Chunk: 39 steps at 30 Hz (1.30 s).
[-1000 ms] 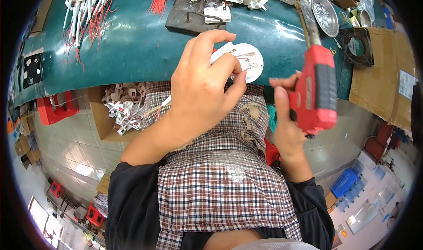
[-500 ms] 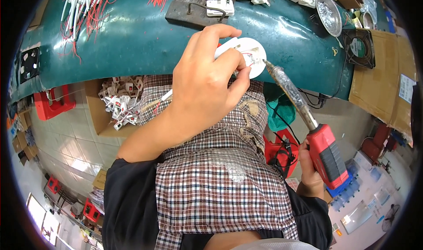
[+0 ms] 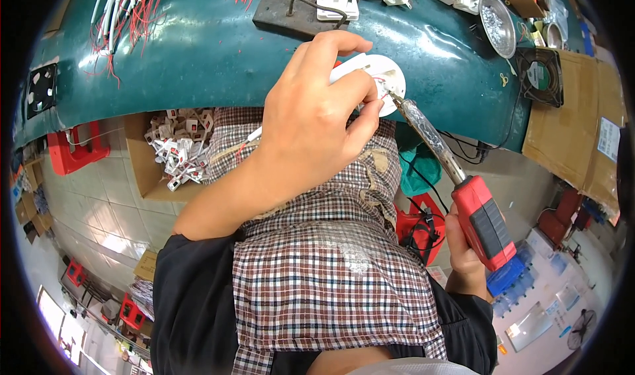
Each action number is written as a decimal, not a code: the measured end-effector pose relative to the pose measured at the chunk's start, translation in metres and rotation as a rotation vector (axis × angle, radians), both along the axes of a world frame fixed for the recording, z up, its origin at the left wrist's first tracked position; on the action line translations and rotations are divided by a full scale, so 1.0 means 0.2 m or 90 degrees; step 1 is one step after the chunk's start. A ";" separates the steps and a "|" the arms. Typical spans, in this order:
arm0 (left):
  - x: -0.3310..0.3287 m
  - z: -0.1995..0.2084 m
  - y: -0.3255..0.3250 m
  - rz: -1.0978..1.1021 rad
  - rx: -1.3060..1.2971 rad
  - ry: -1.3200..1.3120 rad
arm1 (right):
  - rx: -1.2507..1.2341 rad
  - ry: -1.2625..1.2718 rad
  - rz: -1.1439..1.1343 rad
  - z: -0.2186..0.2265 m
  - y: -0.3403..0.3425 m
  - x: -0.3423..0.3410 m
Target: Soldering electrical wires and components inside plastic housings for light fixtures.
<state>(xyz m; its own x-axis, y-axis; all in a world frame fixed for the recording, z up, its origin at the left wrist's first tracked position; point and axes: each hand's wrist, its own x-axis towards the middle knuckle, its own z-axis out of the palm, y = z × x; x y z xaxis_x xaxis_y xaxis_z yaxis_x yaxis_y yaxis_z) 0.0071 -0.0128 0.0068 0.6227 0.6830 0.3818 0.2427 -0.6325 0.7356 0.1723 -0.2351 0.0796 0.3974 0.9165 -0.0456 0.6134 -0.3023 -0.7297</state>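
No longer a raised blur, the soldering iron [image 3: 433,140] now slants from the right hand [image 3: 466,249], gripped by its ribbed red-and-black handle, its scorched metal shaft reaching the round white casing [image 3: 396,77]. The tip, just at the rim half a second ago, sits further inside, by a thin red wire. That smooth plastic casing lies at the edge of the glossy green bench [image 3: 198,64]. The left hand [image 3: 324,114] stays there, thumb and forefinger pinched together; I can't tell on what.

Right grip [image 3: 465,257] lower; soldering iron [image 3: 455,170] swung leftward, tip [image 3: 393,95] now at white round housing [image 3: 391,67], perhaps touching.
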 end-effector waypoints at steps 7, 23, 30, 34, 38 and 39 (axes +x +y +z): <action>0.00 -0.01 0.01 -0.026 -0.004 -0.013 | 0.028 -0.015 0.003 0.00 0.04 -0.01; 0.00 0.00 0.03 -0.043 -0.008 -0.007 | -0.015 -0.049 -0.037 0.01 -0.09 0.01; 0.00 0.00 0.03 -0.047 -0.008 0.001 | 0.013 0.015 -0.022 0.00 0.00 0.00; 0.00 0.01 0.03 -0.046 -0.010 0.000 | 0.026 -0.017 0.025 0.01 0.03 0.00; 0.00 0.00 0.03 -0.052 -0.011 0.001 | 0.042 -0.051 0.044 0.02 0.04 0.00; 0.00 0.00 0.03 -0.052 -0.011 0.001 | 0.025 -0.040 0.030 0.02 0.04 0.00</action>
<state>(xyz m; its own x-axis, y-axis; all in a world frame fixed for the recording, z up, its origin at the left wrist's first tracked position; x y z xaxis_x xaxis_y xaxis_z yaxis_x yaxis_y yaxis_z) 0.0070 -0.0067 0.0074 0.6772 0.6365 0.3690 0.1924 -0.6373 0.7462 0.1715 -0.2276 0.0835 0.3551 0.9347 0.0139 0.6706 -0.2444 -0.7004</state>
